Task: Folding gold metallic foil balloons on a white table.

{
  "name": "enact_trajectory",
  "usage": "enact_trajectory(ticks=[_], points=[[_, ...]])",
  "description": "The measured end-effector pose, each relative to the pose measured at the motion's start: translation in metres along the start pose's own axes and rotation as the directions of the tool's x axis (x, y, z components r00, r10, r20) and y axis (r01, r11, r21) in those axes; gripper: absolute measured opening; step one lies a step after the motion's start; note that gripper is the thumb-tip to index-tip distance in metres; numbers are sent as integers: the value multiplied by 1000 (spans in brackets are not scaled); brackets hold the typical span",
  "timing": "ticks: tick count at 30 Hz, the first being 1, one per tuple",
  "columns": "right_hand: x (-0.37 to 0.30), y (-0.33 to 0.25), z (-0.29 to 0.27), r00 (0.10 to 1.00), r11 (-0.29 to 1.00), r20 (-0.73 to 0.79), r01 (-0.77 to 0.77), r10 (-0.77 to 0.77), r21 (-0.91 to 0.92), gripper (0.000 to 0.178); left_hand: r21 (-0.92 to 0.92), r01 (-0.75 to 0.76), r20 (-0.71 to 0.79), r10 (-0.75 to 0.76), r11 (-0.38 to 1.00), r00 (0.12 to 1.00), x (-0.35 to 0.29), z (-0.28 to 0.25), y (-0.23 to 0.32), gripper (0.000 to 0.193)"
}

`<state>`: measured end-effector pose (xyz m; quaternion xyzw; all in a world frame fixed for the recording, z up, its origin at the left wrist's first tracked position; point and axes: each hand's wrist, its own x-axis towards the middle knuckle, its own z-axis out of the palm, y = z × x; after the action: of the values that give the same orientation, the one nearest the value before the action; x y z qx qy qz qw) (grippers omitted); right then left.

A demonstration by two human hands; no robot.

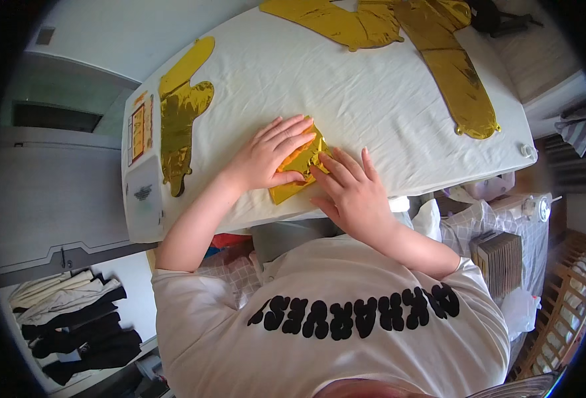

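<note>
A folded piece of shiny gold foil (299, 161) lies on the white cloth near the table's front edge, in front of my body. My left hand (267, 156) rests flat across its left side, fingers stretched toward the upper right and thumb on the lower part. From the right, my right hand (352, 192) touches the foil's right edge with its fingertips, its fingers extended and the thumb apart. Part of the foil is hidden under both hands. Farther left lies a flat, deflated gold foil balloon (179, 113) with a curved outline.
More flat gold foil balloons lie at the far middle (356, 26) and far right (462, 83) of the white-covered table (260, 79). Printed flat packages (140, 132) sit along the left edge. A black object (495, 18) is at the far right corner. Beside me stands a cloth-covered side table (528, 245).
</note>
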<state>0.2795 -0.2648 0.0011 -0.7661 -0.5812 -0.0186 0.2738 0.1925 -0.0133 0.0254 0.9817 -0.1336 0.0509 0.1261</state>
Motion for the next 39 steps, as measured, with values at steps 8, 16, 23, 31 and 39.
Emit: enact_trajectory(ticks=[8, 16, 23, 31, 39], points=[[8, 5, -8, 999, 1000, 28, 29, -29, -3, 49, 33, -23, 69, 20, 999, 997, -7, 4, 2, 83], [37, 37, -22, 939, 932, 66, 344, -338, -114, 34, 159, -64, 125, 44, 985, 991, -9, 7, -2, 102], [66, 47, -28, 788, 786, 46, 616, -614, -61, 32, -150, -88, -3, 89, 985, 996, -14, 12, -16, 146], [84, 43, -38, 949, 942, 196, 189, -248, 277, 28, -343, -204, -117, 174, 917, 978, -13, 12, -28, 153], [91, 36, -41, 984, 844, 156, -15, -81, 536, 31, -543, -61, -91, 14, 838, 996, -17, 16, -22, 83]])
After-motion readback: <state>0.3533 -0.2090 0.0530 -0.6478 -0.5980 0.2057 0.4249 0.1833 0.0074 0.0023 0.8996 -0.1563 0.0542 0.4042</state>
